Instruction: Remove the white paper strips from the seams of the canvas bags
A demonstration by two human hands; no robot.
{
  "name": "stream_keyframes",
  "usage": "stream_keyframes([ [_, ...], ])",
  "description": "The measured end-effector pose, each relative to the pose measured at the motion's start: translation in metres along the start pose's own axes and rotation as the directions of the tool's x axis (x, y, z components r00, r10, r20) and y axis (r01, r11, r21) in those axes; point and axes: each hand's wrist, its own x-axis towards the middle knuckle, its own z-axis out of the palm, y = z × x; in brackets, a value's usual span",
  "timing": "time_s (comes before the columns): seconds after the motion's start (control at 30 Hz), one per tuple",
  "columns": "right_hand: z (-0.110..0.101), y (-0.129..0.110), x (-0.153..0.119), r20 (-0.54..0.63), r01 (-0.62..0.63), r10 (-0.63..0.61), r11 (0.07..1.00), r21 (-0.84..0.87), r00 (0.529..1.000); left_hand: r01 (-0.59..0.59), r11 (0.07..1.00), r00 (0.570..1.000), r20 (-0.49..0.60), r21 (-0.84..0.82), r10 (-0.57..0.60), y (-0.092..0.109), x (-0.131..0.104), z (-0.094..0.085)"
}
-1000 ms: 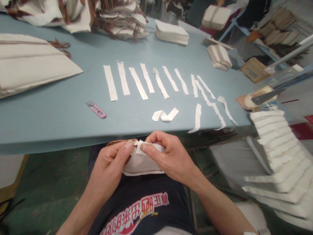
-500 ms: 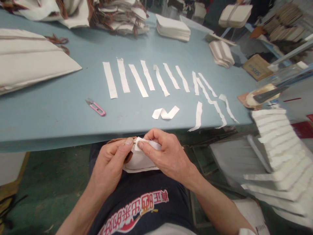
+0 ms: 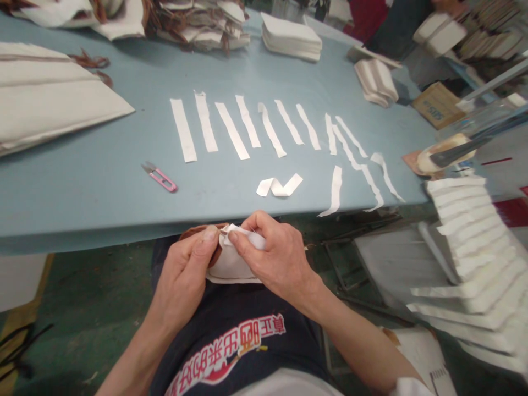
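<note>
A white fabric piece with brown trim [image 3: 233, 265] is held over my lap, just in front of the table edge. My left hand [image 3: 190, 261] pinches its upper left corner, where the brown trim shows. My right hand [image 3: 275, 256] grips a folded white part of the same piece between thumb and fingers; the palm hides much of it. On the table beyond lie a twisted white strip [image 3: 279, 186] and a pair of pink thread snips [image 3: 160, 177].
Several white strips [image 3: 233, 131] lie in a row on the blue table [image 3: 103, 203]. A large cream panel [image 3: 53, 99] is at left, stacked cream pieces [image 3: 291, 37] at the back. Layered white strips [image 3: 462, 220] hang at right. Another person's hand [image 3: 451, 6] shows at the far right.
My left thumb has drawn slightly left, away from the right thumb, along the fabric's corner. The person in the background has shifted right with a cream bundle. The view has tilted slightly.
</note>
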Motion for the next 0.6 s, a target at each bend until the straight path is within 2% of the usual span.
stream_keyframes([
  [0.17,0.002,-0.003,-0.002,-0.002,-0.032,0.032,0.999,0.041,0.999,-0.023,0.999,0.999,0.036,0.023,0.022,0.011,-0.001,0.002],
  [0.37,0.010,-0.001,-0.007,-0.026,-0.059,0.063,0.989,0.135,0.998,-0.094,0.983,0.995,0.034,0.160,0.090,0.004,0.000,0.005],
  [0.6,0.010,0.002,-0.006,-0.071,-0.010,0.014,0.998,0.069,0.997,-0.285,0.852,0.948,-0.005,0.439,0.319,0.001,-0.004,0.009],
])
